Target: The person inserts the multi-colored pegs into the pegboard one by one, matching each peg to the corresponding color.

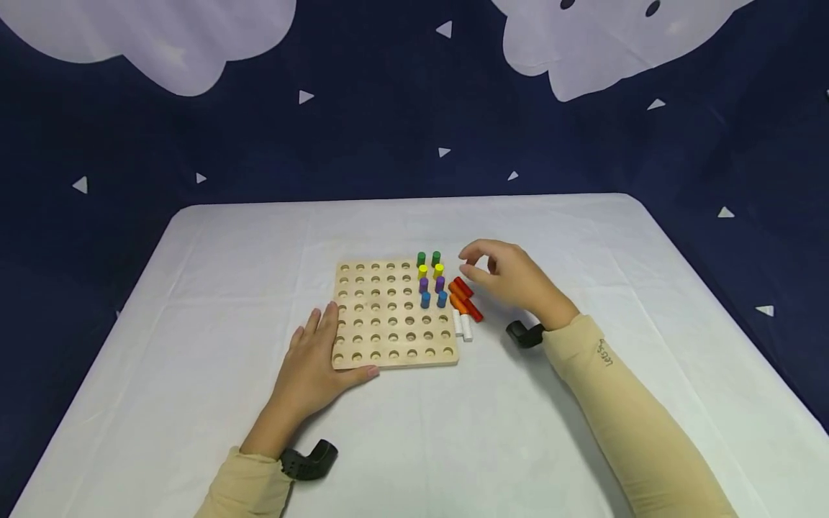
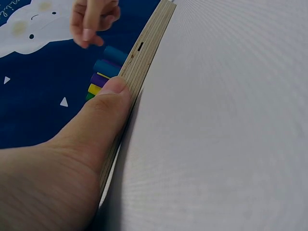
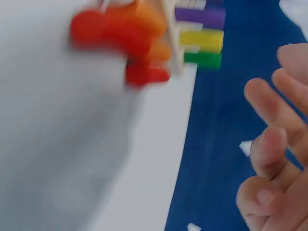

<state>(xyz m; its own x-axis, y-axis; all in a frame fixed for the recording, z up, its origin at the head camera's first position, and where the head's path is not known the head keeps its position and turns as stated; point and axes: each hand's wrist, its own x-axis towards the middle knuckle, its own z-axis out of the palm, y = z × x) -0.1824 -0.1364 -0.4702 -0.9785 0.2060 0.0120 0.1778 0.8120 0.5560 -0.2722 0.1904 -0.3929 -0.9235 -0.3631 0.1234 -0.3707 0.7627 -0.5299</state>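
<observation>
A wooden peg board (image 1: 384, 314) with rows of round holes lies on the table. My left hand (image 1: 307, 381) rests against it, fingers along the left side and thumb on the near edge. Upright in the two rightmost columns stand pairs of green pegs (image 1: 421, 259), yellow pegs (image 1: 438, 270), purple pegs (image 1: 424, 285) and blue pegs (image 1: 424, 301). Just right of the board hovers my right hand (image 1: 514, 277), thumb and index finger apart with nothing between them. Red pegs (image 1: 474, 310), orange pegs (image 1: 458, 304) and white pegs (image 1: 466, 328) lie loose below it.
A white cloth (image 1: 259, 252) covers the table. Behind it hangs a dark blue backdrop (image 1: 376, 144) with clouds and small triangles. Each wrist carries a black camera mount, the left one (image 1: 309, 462) near the table's front and the right one (image 1: 523, 335) beside the loose pegs.
</observation>
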